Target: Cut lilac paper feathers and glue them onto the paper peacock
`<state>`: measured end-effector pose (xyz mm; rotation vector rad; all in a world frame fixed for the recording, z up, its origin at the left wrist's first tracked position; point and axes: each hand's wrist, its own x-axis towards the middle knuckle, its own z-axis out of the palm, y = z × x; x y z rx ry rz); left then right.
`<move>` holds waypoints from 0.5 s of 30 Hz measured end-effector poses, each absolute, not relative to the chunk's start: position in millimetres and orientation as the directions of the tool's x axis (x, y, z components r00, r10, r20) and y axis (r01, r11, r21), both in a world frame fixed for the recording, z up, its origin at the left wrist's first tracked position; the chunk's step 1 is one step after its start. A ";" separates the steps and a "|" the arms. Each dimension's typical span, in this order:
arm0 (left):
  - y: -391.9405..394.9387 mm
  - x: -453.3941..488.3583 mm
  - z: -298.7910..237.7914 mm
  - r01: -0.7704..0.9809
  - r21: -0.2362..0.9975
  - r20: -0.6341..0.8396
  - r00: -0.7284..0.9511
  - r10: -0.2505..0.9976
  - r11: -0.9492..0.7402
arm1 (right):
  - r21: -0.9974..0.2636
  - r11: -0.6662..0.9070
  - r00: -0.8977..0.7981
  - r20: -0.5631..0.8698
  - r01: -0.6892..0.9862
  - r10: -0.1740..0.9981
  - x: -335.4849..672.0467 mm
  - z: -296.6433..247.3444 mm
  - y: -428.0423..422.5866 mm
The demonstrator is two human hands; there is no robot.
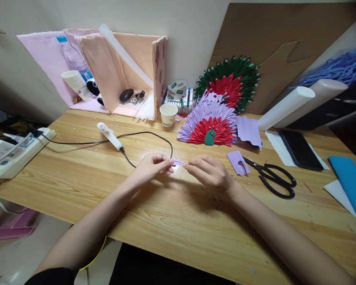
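Observation:
A small strip of purple crepe paper (177, 162) is stretched between my two hands above the wooden table. My left hand (154, 165) pinches its left end between thumb and fingers. At the other end, the fingertips of my right hand (209, 173) close on it. Right of my right hand lies a cut piece of purple crepe paper (237, 161), and black-handled scissors (274, 176) rest with their blades by it. Behind my hands stands a paper peacock (210, 136) with a green head, red feathers and purple outer feathers.
A white glue gun (109, 136) lies at left, its black cord looping behind my hands to a power strip (20, 152). A paper cup (169, 115), markers and a tape roll (177, 89) stand behind. A phone (301, 149) and a blue roll (350, 186) lie at right.

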<state>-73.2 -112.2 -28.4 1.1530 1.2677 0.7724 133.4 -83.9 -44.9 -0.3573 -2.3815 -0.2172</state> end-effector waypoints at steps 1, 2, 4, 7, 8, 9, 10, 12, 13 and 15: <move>-112.4 -73.0 -27.7 0.144 0.948 -0.309 0.186 0.933 0.285 | 0.007 0.946 -0.698 0.677 0.325 0.235 133.2 -46.6 -83.7; -112.6 -73.0 -27.1 0.140 0.949 -0.305 0.186 0.934 0.282 | -0.048 0.942 -0.680 0.679 0.333 0.275 133.1 -48.4 -83.6; -113.2 -73.0 -26.4 0.136 0.950 -0.304 0.184 0.935 0.282 | -0.133 0.931 -0.646 0.686 0.341 0.335 132.8 -51.4 -83.2; -112.9 -73.5 -26.7 0.127 0.950 -0.304 0.174 0.937 0.284 | -0.184 0.914 -0.611 0.694 0.362 0.381 132.0 -52.5 -82.2; -112.3 -73.9 -27.1 0.125 0.952 -0.298 0.169 0.939 0.280 | -0.192 0.909 -0.601 0.697 0.371 0.392 131.6 -52.0 -81.7; -111.5 -74.5 -27.3 0.123 0.953 -0.294 0.163 0.942 0.276 | -0.202 0.903 -0.588 0.701 0.379 0.403 131.1 -51.1 -80.9; -110.6 -75.6 -27.5 0.121 0.953 -0.293 0.156 0.943 0.276 | -0.214 0.897 -0.575 0.705 0.386 0.415 130.7 -50.0 -79.9; -109.4 -80.1 -27.7 0.121 0.950 -0.303 0.125 0.945 0.289 | -0.254 0.882 -0.548 0.706 0.397 0.449 130.2 -47.9 -77.4; -109.6 -84.2 -27.7 0.125 0.947 -0.310 0.099 0.946 0.297 | -0.285 0.870 -0.534 0.698 0.403 0.477 130.5 -47.2 -75.9; -113.2 -97.8 -27.8 0.142 0.944 -0.304 0.031 0.952 0.297 | -0.373 0.824 -0.501 0.662 0.426 0.558 132.6 -47.2 -72.6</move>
